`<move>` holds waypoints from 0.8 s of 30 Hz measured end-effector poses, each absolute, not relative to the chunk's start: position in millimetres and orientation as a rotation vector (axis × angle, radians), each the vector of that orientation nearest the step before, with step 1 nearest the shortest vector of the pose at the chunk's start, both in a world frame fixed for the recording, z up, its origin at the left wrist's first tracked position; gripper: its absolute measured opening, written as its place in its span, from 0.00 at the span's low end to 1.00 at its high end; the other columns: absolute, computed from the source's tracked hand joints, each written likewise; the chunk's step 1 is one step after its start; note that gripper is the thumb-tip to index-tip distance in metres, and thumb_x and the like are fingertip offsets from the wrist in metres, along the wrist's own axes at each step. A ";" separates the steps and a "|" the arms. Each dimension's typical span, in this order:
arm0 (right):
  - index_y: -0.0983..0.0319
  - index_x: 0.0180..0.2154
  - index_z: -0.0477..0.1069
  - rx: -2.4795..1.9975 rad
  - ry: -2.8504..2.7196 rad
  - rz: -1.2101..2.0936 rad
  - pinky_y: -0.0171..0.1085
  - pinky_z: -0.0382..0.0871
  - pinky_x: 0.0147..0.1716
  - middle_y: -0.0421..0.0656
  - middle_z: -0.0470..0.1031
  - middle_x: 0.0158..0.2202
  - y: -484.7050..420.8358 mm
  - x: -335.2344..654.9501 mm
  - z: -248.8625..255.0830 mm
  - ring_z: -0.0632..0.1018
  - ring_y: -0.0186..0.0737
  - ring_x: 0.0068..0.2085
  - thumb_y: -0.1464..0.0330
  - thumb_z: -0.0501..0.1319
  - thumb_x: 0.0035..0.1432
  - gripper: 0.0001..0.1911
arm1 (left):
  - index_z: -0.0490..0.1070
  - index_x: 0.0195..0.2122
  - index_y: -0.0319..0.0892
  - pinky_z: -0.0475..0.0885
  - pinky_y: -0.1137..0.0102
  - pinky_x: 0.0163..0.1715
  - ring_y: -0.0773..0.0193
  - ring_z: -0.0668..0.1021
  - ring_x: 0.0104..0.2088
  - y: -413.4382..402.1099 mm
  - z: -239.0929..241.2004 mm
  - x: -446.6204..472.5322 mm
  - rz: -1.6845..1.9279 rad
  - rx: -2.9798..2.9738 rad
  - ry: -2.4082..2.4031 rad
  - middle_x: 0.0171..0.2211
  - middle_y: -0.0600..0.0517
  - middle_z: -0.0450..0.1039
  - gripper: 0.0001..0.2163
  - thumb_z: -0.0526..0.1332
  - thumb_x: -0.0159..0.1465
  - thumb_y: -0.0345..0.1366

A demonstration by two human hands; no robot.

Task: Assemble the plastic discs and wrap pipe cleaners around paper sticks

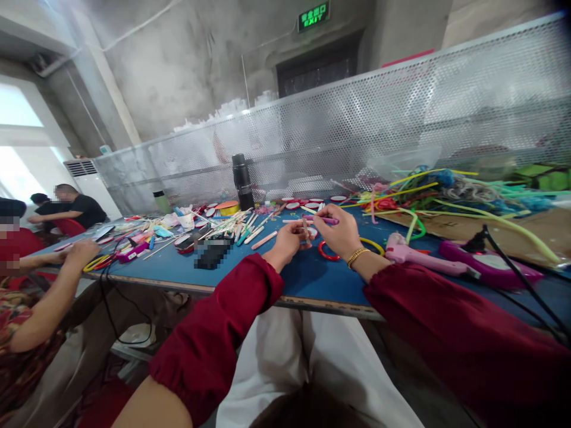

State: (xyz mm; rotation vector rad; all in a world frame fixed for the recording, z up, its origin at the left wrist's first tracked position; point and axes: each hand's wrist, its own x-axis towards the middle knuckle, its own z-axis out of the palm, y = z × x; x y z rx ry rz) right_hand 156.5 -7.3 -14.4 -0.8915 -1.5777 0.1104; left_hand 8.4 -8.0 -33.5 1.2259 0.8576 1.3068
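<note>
Both my hands are raised over the blue table, close together. My left hand is closed around a thin pinkish stick that stands nearly upright. My right hand pinches a purple stick that lies across, pointing left toward the other hand. A gold bracelet sits on my right wrist. A red ring and a yellow ring lie on the table just under my right hand. Both arms wear dark red sleeves.
Pink glue guns with a black cable lie at the right. Coloured tubes are heaped at the back right. A black flask stands mid-table among scattered sticks. Another person's hand works at the left; others sit beyond. A perforated metal screen backs the table.
</note>
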 end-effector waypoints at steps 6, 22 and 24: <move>0.58 0.28 0.70 -0.905 -1.555 0.100 0.39 0.61 0.31 0.40 0.73 0.26 -8.6 157.0 -13.1 0.71 0.38 0.28 0.66 0.61 0.56 0.05 | 0.75 0.42 0.39 0.76 0.67 0.36 0.64 0.78 0.34 -7.5 -33.7 8.6 1.308 1.224 0.874 0.33 0.50 0.74 0.13 0.68 0.56 0.24; 0.59 0.28 0.70 -0.902 -1.568 0.090 0.39 0.61 0.30 0.40 0.73 0.26 -8.3 157.0 -13.6 0.71 0.38 0.28 0.66 0.61 0.56 0.05 | 0.75 0.42 0.39 0.77 0.66 0.38 0.65 0.78 0.33 -5.8 -34.4 8.8 1.301 1.206 0.866 0.33 0.50 0.74 0.13 0.66 0.57 0.21; 0.58 0.28 0.70 -0.891 -1.569 0.092 0.39 0.61 0.31 0.40 0.73 0.26 -7.8 157.0 -13.8 0.71 0.38 0.28 0.66 0.61 0.56 0.05 | 0.75 0.42 0.39 0.77 0.65 0.39 0.65 0.78 0.34 -5.7 -34.4 8.5 1.298 1.203 0.863 0.33 0.50 0.74 0.13 0.66 0.56 0.21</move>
